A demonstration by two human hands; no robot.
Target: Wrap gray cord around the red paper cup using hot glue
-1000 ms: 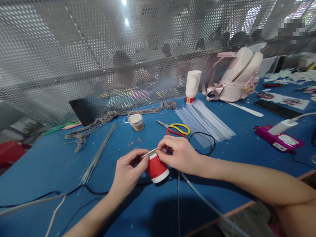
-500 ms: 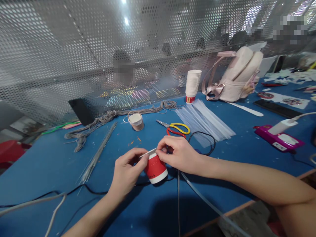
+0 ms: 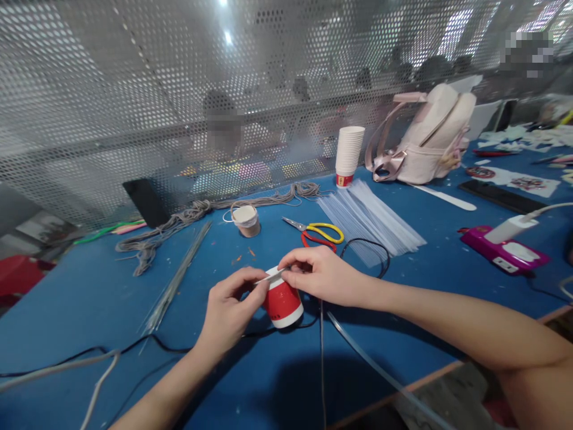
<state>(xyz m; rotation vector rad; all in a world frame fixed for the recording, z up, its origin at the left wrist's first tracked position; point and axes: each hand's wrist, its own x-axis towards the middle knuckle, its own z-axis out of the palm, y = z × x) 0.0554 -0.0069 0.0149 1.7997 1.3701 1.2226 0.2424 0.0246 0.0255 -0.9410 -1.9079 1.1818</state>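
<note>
Red-and-white paper cup [image 3: 283, 303], tilted, is held up over the near middle of the blue table [image 3: 107, 298]. With the cup as the clock's centre and twelve pointing away from the wearer, the left hand [image 3: 237, 301] sits at nine and the right hand [image 3: 317, 275] at two. Each has its thumb and fingers drawn nearly together, pinching at the cup's upper edge along a thin white strip [image 3: 274, 276].

White specks dot the tabletop, with orange scraps [image 3: 252, 252] toward eleven and a brown edge at five. Yellow-and-red-handled scissors [image 3: 304, 226] lie at one; farther that way stands a stack of paper cups [image 3: 350, 156]. Clear plastic strips [image 3: 380, 224] fan out at two, a pale pink backpack [image 3: 425, 143] beyond them; a purple power strip [image 3: 501, 248] is near three. A small handled bucket [image 3: 246, 222] stands at eleven, grey cord [image 3: 179, 221] and a leaning black phone [image 3: 145, 203] at ten. Across twelve runs a perforated metal screen [image 3: 179, 65], people dimly visible through it.
</note>
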